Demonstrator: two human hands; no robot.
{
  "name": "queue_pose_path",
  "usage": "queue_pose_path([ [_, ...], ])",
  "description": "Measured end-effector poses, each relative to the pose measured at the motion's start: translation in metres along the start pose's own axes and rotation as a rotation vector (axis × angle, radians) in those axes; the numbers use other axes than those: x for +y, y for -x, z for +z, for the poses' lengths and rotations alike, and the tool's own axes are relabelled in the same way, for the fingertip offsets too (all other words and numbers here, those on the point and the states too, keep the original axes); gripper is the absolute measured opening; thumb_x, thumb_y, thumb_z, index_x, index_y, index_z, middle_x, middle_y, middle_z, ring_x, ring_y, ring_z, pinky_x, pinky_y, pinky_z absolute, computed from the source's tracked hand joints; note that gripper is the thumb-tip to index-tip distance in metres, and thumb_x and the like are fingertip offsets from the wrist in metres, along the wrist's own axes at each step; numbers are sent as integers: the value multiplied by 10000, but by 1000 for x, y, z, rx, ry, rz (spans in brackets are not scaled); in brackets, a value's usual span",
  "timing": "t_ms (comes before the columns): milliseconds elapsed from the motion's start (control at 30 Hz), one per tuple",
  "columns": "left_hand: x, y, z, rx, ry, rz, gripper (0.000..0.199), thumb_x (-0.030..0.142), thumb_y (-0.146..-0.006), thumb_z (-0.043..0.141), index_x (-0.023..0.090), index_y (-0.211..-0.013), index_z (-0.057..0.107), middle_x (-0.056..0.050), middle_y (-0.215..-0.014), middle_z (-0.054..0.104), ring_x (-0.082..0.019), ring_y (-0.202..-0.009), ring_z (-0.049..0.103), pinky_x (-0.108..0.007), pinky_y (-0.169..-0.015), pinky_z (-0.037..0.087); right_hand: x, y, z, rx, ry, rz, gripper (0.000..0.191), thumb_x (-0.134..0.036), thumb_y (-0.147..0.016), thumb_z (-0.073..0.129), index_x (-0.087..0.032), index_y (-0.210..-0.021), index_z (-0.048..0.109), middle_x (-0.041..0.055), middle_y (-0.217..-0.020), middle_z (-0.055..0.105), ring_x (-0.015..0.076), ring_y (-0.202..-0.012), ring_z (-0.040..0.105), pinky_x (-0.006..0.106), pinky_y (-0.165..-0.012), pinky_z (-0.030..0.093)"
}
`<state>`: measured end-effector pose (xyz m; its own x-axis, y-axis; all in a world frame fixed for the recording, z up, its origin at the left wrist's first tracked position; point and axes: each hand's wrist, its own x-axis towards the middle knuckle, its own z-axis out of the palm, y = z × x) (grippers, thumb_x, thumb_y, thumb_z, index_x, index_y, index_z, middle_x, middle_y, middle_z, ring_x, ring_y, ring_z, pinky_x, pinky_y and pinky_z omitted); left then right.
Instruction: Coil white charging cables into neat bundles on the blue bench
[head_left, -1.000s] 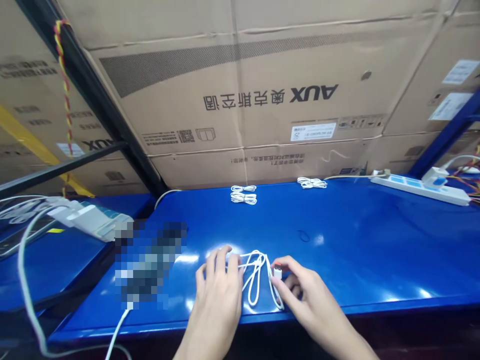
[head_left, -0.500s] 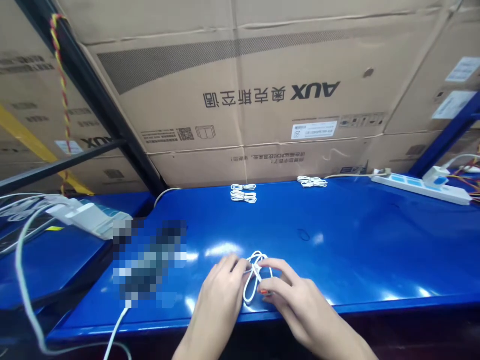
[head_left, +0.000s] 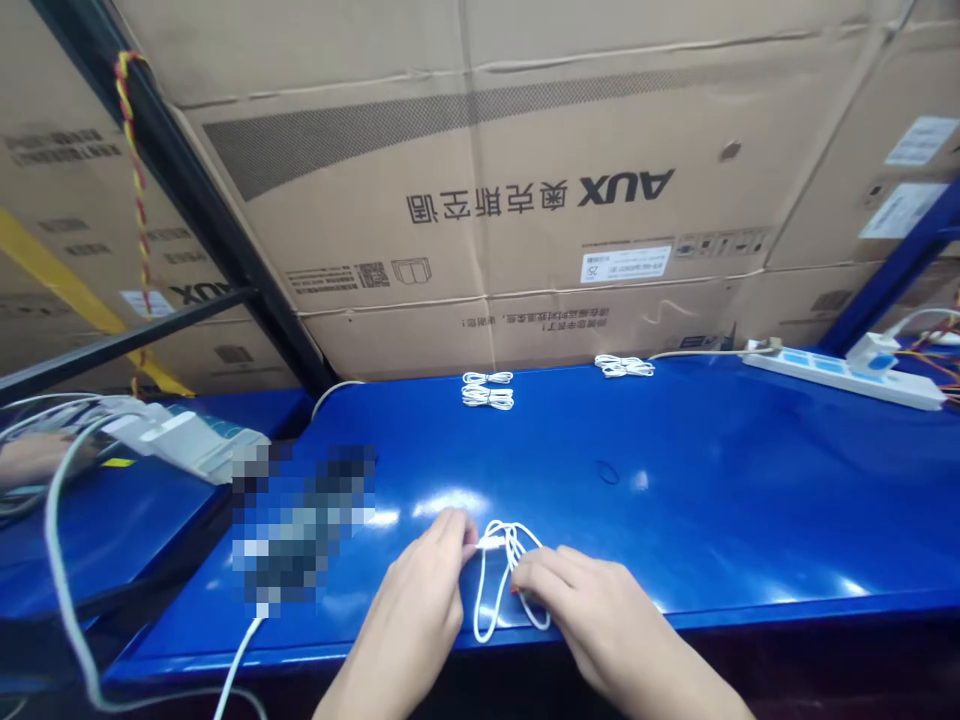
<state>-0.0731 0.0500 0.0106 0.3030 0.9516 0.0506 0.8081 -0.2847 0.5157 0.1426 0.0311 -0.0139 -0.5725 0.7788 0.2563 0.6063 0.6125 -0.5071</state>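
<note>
A white charging cable (head_left: 481,610), loosely looped, is at the front edge of the blue table between my hands. My left hand (head_left: 429,575) is closed in a pinch at a slim white connector (head_left: 493,543) on the cable's left side. From the right, my right hand (head_left: 574,590) has its fingers closed on the cable; a small orange bit (head_left: 514,588) shows at its fingertips. The middle of the bundle is partly covered by those fingers. A thin dark loop (head_left: 607,472), like a cable tie or rubber band, lies farther back on the table.
Tied white cable bundles (head_left: 487,397) lie at the table's back, with another bundle (head_left: 624,366) to their right. A power strip (head_left: 840,376) is at the far right. Large cartons (head_left: 525,120) stand behind. At left are a blurred-out object and a co-worker's hand (head_left: 41,460).
My left hand has drawn left and back from the loops, and the white connector now shows beside it. The loops have opened wider. A co-worker's hand has appeared at far left.
</note>
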Motion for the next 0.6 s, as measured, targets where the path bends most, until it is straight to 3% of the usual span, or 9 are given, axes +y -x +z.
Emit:
queue_pose_path([
  [133,5,3,-10,-17,221,-27,210,317,-1053,306,256,-934,468,29,-778,597,-162,-673,583,-273,-638,466,3,2,0,62,-134,88,300,-110,-998,398,-265,-1145,609,39,-1164,686,204,-951,666,291,-767,528],
  [233,14,5,-3,-26,403,-5,158,367,-1037,393,258,-999,500,29,-770,637,-160,-680,623,-264,-648,503,6,5,1,308,-222,132,208,-236,-1002,502,-275,-1082,689,85,-1275,614,241,-1062,643,346,-846,551],
  [333,20,7,15,-23,593,27,131,344,-1022,455,259,-1071,542,36,-717,679,-156,-652,679,-243,-632,552,7,7,0,465,-419,171,177,-260,-969,596,-289,-1049,752,69,-1032,689,224,-929,678,333,-787,572],
  [433,22,8,30,66,575,219,186,236,-1015,452,256,-1092,621,21,-757,737,-146,-648,713,-231,-657,583,5,8,1,423,-631,153,131,-238,-926,683,-296,-986,785,25,-855,744,193,-762,706,291,-682,575],
  [600,21,9,35,324,389,505,285,89,-992,485,227,-1164,667,-30,-944,793,-136,-778,754,-192,-704,600,1,10,4,486,-695,88,209,-160,-890,721,-338,-981,781,-10,-837,775,183,-739,721,289,-680,578],
])
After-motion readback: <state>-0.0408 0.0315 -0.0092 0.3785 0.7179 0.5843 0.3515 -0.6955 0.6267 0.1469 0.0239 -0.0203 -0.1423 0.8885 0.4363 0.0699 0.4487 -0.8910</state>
